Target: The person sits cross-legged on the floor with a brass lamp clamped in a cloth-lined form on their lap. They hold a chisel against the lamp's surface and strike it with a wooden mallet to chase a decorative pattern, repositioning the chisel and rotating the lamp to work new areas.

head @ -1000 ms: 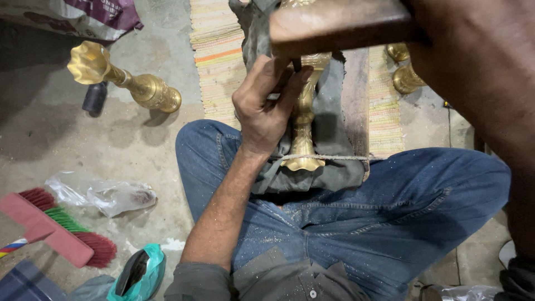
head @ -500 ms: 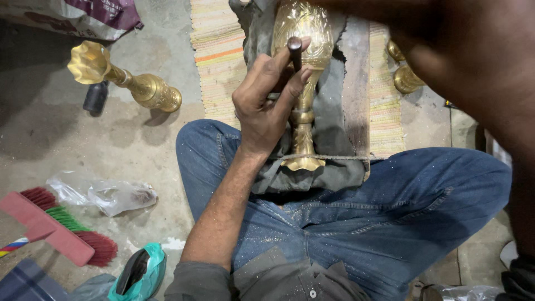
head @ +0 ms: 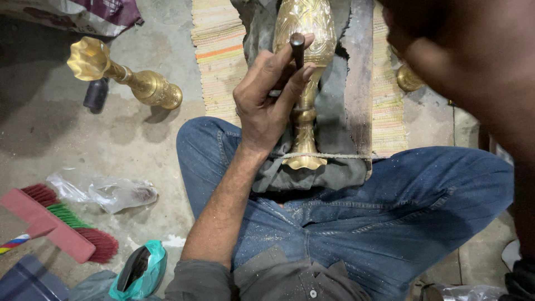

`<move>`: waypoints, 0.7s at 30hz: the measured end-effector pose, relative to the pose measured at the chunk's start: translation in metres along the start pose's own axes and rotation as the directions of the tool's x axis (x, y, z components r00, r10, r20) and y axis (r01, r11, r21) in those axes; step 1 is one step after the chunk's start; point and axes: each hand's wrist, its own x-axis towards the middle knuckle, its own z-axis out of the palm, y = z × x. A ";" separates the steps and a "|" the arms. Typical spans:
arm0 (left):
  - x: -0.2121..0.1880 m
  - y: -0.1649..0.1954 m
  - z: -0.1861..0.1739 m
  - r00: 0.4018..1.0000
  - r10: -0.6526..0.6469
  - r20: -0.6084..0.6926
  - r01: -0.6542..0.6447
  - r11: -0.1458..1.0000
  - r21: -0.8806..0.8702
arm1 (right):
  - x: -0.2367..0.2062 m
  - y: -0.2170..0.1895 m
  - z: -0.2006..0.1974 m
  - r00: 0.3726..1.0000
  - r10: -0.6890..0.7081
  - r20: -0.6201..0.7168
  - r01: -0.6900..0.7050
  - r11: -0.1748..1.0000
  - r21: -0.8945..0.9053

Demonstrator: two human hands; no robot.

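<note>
A brass vase (head: 305, 129) lies lengthwise on a grey cloth (head: 334, 170) over a wooden plank (head: 360, 83) between my knees. A thin cord crosses its foot. My left hand (head: 266, 106) grips a short dark metal punch (head: 297, 45), whose lower end rests against the vase's patterned body. Raised close to the camera at the upper right, my right hand (head: 429, 39) and forearm are dark and blurred. Its fingers and anything in them cannot be made out.
A second brass vase (head: 129, 79) lies on the concrete floor at the left, beside a small dark object (head: 96, 93). Another brass piece (head: 409, 78) sits right of the plank on a striped mat (head: 218, 51). A red-and-green brush (head: 61, 229), a clear plastic bag (head: 114, 192) and a green bag (head: 144, 270) lie nearby.
A wooden handle held by my right hand crossed over the vase a second ago; it has swung up out of view. My left hand keeps the punch on the vase.
</note>
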 end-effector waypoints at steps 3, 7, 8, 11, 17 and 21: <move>0.002 -0.004 0.002 1.000 0.010 0.006 -0.010 1.000 0.024 | -0.001 -0.007 -0.007 1.000 -0.011 0.017 0.013 0.994 -0.106; -0.001 -0.003 0.002 0.999 -0.036 0.027 0.038 0.996 -0.086 | 0.000 -0.010 -0.014 0.999 -0.035 0.011 0.035 0.998 -0.050; -0.001 -0.004 0.002 1.000 -0.009 0.016 0.010 0.999 -0.042 | 0.000 -0.010 -0.014 0.999 -0.043 0.001 0.043 0.997 -0.065; 0.000 -0.003 0.001 1.000 0.021 0.015 -0.021 1.000 0.016 | 0.000 -0.012 -0.018 0.998 -0.056 -0.015 0.054 0.991 -0.121; 0.001 -0.001 0.000 1.000 0.006 0.013 -0.006 0.998 -0.055 | 0.000 -0.016 -0.020 0.998 -0.064 -0.015 0.060 0.981 -0.185; -0.001 -0.003 0.000 1.000 0.000 0.016 0.001 0.998 -0.060 | 0.000 -0.012 -0.014 0.997 -0.075 -0.006 0.073 0.979 -0.193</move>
